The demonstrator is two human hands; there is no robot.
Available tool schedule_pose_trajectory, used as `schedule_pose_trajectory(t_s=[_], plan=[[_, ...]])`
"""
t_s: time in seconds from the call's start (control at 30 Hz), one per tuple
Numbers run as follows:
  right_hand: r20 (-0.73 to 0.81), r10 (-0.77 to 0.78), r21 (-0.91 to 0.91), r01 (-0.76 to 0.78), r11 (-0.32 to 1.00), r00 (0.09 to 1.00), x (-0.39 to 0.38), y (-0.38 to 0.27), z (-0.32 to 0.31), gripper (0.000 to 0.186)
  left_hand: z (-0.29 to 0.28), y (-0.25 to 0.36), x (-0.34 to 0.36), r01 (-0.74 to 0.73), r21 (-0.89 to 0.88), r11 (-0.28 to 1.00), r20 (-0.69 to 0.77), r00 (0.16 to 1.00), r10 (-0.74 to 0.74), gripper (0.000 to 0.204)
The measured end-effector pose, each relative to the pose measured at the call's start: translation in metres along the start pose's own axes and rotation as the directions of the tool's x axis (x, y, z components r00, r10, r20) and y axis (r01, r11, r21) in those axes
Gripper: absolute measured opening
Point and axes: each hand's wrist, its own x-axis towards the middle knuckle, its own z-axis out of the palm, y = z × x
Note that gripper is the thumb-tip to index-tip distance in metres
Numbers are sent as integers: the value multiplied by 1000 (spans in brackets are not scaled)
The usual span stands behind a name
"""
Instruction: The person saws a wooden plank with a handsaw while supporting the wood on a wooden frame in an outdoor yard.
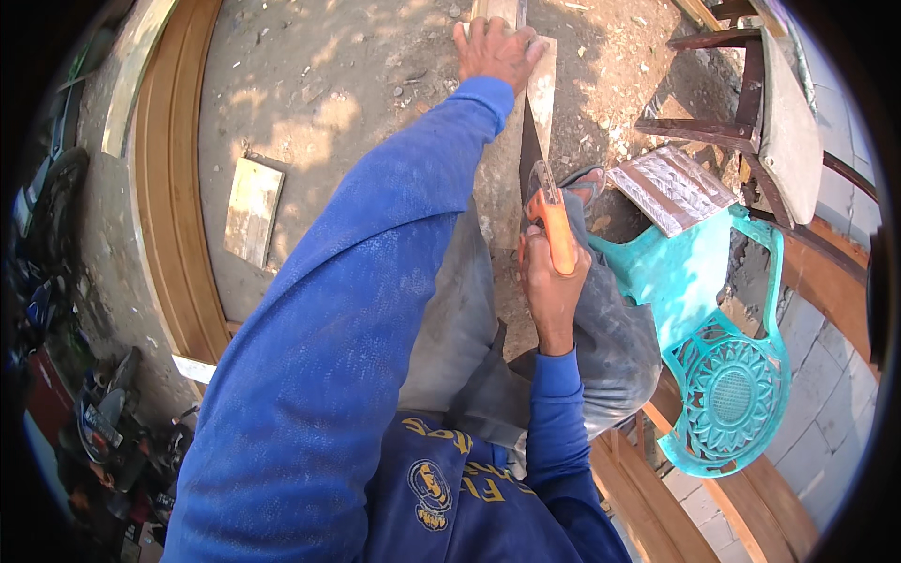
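Observation:
My left hand (pixel 497 52) grips a pale wooden board (pixel 514 122) at the top centre, its fingers curled over the wood. My right hand (pixel 554 291) is wrapped round the orange handle of a hand saw (pixel 562 239). The saw's blade runs up along the board's right side, toward my left hand. Below the board are my legs in dusty grey trousers, with a sandalled foot (pixel 588 183) just right of the saw handle.
At right a broken turquoise plastic chair (pixel 685 281) holds a striped wood panel (pixel 671 188), with a dark wooden chair (pixel 779 122) behind. A loose offcut (pixel 251 211) lies on the dirt at left, beside long brown timber frames (pixel 169 159). Dark motorbikes (pixel 103 422) line the far left.

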Motion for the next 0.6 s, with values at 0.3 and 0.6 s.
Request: schedule_pose_trajectory(t_s=[0.3,0.6], plan=[[-9,97,-151,-97,984,995,-194,-27,-75,42,1,-5,0,3,6,1000,-13,1000,-3,42],[-18,-46,-26,45,999,999,-21,12,1,18,1,3,-3,43,-13,999,85,995,-42,42]])
